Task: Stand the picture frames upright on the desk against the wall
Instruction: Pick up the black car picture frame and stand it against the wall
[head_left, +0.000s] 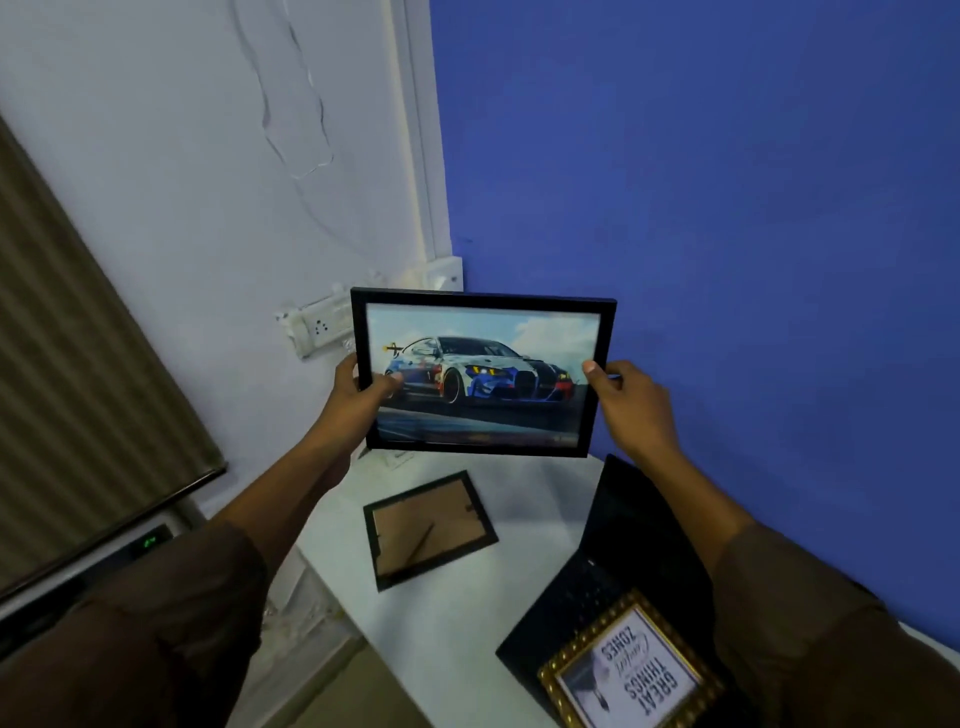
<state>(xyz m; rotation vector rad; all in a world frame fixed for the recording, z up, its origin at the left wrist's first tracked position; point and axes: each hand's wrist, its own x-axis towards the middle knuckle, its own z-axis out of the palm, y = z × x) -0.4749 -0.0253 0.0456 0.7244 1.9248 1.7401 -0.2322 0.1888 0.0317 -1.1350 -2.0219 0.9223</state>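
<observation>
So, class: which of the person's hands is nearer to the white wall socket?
Left. The left hand grips the car picture frame by its left edge, just right of the wall socket; the right hand holds the frame's opposite edge, far right of it.

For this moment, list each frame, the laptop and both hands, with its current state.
Black-framed car picture: held in the air above the desk.
Small black frame: lying face down.
Gold ornate frame: lying on the laptop.
Black laptop: open.
Left hand: gripping the car picture.
Right hand: gripping it too.
</observation>
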